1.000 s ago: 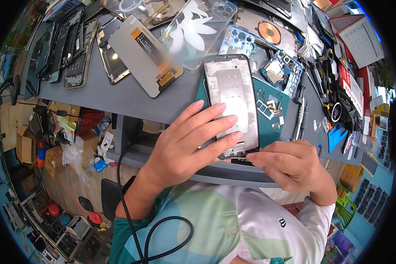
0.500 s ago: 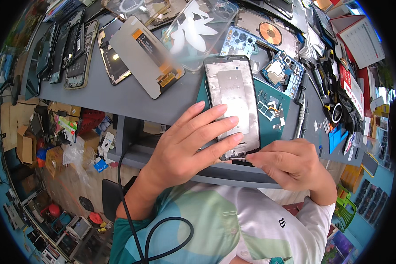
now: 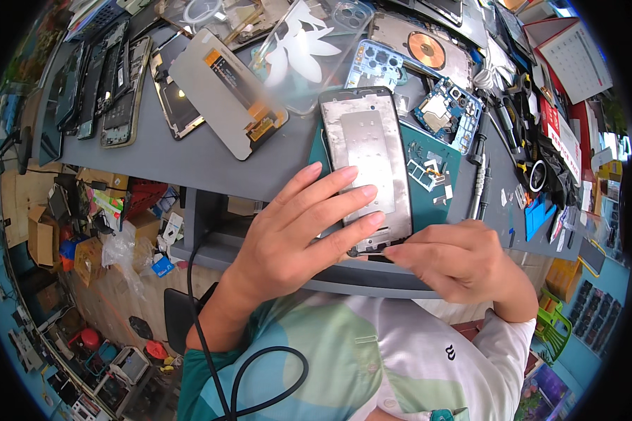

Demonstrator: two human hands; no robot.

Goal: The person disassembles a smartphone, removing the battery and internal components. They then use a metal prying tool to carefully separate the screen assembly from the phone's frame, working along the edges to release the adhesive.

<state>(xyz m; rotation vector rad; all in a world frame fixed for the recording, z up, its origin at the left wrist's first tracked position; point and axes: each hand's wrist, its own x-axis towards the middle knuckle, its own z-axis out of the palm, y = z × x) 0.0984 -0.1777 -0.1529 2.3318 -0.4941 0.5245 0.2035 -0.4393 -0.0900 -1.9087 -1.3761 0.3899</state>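
Observation:
My left hand (image 3: 302,235) lies across a silvery phone frame (image 3: 365,137), its fingers apart and resting on the metal; its thumb is hidden. At the frame's bottom edge, the fingertips of my right hand (image 3: 449,259) are closed on a thin piece that I cannot make out. The frame lies over a teal mat (image 3: 428,207), which holds small parts and a white tray-like piece (image 3: 420,175). Just beyond it are a blue phone housing (image 3: 369,63) and a circuit board (image 3: 442,112). A loose screen panel (image 3: 225,105) lies to the left.
Phone shells (image 3: 123,98) pile up at the left of the gray desk (image 3: 133,168). Screwdrivers (image 3: 481,182), blue plastic pieces (image 3: 537,217) and a desk calendar (image 3: 569,63) are at the right. A black cable (image 3: 196,302) runs down past my left arm.
My right hand and the phone frame have shifted slightly to the left. My left hand rests on the frame as before.

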